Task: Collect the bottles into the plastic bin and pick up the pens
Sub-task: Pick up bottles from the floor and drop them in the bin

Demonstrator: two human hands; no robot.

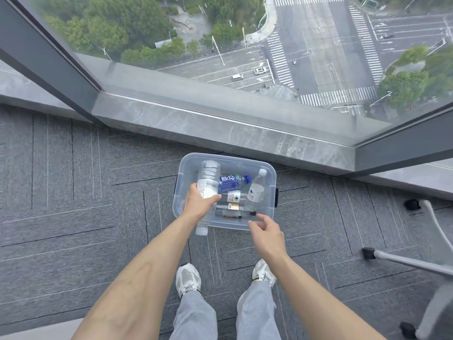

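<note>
**Left hand gripping the big bottle over the bin**

The grey carpet (pixel 73 192) is filling most of the view, with a stone window sill (pixel 220 128) running across at 12 o'clock. The clear plastic bin (pixel 225 157) is sitting on the carpet just below the sill, at 12 o'clock from the person's shoes (pixel 188 278).

The large clear bottle (pixel 208 175) is lying tilted over the bin's 9 o'clock side. Its base is pointing to 12 o'clock and its white cap is poking out past the near rim at 6 o'clock. The left hand (pixel 198 203) is clamping it, fingers and thumb curling round the body between the label and the neck.

The right hand (pixel 266 233) is hovering at the bin's 5 o'clock corner, fingers loosely bent and holding nothing.

Inside the bin, a white-capped bottle (pixel 256 192) is lying at 3 o'clock. A blue bottle (pixel 230 182) is lying at the centre, touching the large one, and a small labelled bottle (pixel 234 196) is lying just below it. Slim dark items (pixel 230 213) are resting toward 6 o'clock, too small to identify.
</note>
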